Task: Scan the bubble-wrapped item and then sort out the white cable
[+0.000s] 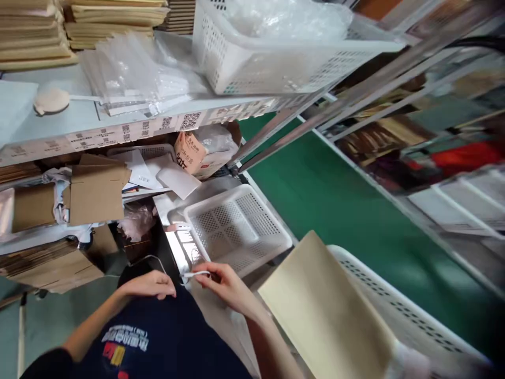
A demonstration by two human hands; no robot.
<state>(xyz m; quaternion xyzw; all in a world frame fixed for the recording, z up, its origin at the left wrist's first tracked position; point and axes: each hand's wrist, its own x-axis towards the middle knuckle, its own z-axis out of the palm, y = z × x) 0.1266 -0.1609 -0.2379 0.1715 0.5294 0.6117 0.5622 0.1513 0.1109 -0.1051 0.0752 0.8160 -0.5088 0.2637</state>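
My left hand [150,285] is curled at the top of my dark blue shirt, pinching a thin white cable [147,259] that loops up from it. My right hand [223,284] holds the other end, a small white strip or plug [196,273], between thumb and fingers. Both hands sit close together at the near edge of an empty white perforated basket [236,226]. A tan flat envelope or card sheet [327,310] lies just right of my right forearm, on a second white basket [398,310].
A green conveyor belt [335,205] runs diagonally on the right. Above, a shelf carries a white basket with clear plastic bags [276,47], loose clear bags [134,68] and stacked tan envelopes [35,31]. Cardboard pieces [94,192] and papers crowd the lower shelf.
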